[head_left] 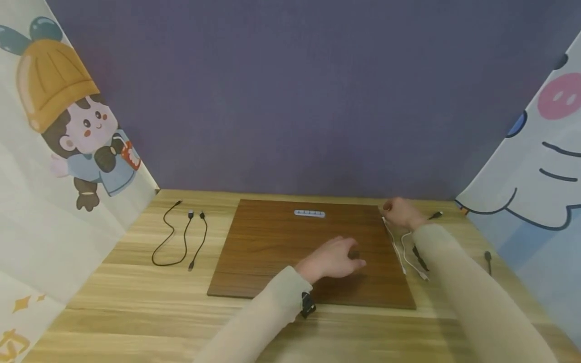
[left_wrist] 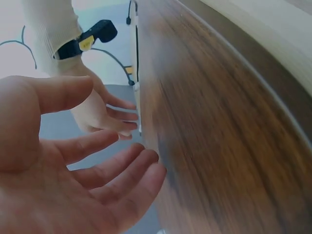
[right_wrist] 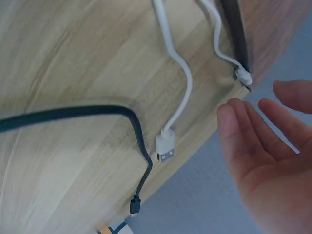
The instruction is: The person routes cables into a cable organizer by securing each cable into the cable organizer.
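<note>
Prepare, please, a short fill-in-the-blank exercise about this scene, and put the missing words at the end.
1. In the head view, the ____ hand is over the brown board.
2. The right hand is near the board's far ____ corner.
3. The two cables on the left side of the board are coloured ____.
4. In the right wrist view, the wider plug belongs to a ____ cable.

Missing words: left; right; black; white.

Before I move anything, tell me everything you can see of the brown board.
The brown board is a thin, flat, four-cornered sheet with a dark wood-like grain. It lies flat on the pale table. A small pale strip rests near its far edge. The left hand is over it, and a white cable runs close along its right edge.
</note>
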`<state>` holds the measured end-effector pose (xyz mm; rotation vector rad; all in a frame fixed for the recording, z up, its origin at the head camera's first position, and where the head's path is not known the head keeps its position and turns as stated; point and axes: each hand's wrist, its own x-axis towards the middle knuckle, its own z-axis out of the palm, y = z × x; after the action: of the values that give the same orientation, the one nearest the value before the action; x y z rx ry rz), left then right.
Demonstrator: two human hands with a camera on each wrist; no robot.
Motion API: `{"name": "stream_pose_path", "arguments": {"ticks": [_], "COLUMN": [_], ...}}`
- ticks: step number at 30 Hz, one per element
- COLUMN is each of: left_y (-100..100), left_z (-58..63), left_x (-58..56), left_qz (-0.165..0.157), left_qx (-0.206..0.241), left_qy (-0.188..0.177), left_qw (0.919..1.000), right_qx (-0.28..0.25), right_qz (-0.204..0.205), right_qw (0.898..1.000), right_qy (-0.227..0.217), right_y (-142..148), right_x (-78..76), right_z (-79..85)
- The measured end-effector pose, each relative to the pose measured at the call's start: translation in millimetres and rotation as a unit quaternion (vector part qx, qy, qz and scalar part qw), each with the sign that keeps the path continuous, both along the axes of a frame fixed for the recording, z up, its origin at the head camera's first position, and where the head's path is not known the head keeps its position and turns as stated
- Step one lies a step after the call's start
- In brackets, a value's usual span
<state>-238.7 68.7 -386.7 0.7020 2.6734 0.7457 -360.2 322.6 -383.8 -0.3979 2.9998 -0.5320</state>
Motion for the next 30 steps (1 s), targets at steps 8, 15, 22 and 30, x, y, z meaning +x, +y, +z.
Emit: {"name": "stream_pose_path", "arguments": {"ticks": [8,15,22,30], "left_y": [9,14,20,30], "left_z": [-0.8,-1.1,-2.6,-5.7], "left_x": [-1.9,-1.2,0.3,-3.1], "left_qz": [-0.004,-0.002,0.004,0.008], "left_qx": [0.014,0.015,0.008,0.004], "left_qy": [-0.003,0.007,0.011,0.008], "left_qw": [0.9999,0.9999,0.9999,0.9999], "right_qx": [-0.017,-0.029,-0.063,-0.145], "right_qz": [-0.017,-0.049,-0.099,-0.141], "right_qw": [1.000,0.998,0.992,0.975], "right_qy": [-0.021,-0.029,-0.055,-0.096], "right_y": [-4,-9,-9,-5], "right_x": [-4.2,-5.6,-2.5,1.1], "right_z": [-8.8,-12.8,-13.4,-14.2]}}
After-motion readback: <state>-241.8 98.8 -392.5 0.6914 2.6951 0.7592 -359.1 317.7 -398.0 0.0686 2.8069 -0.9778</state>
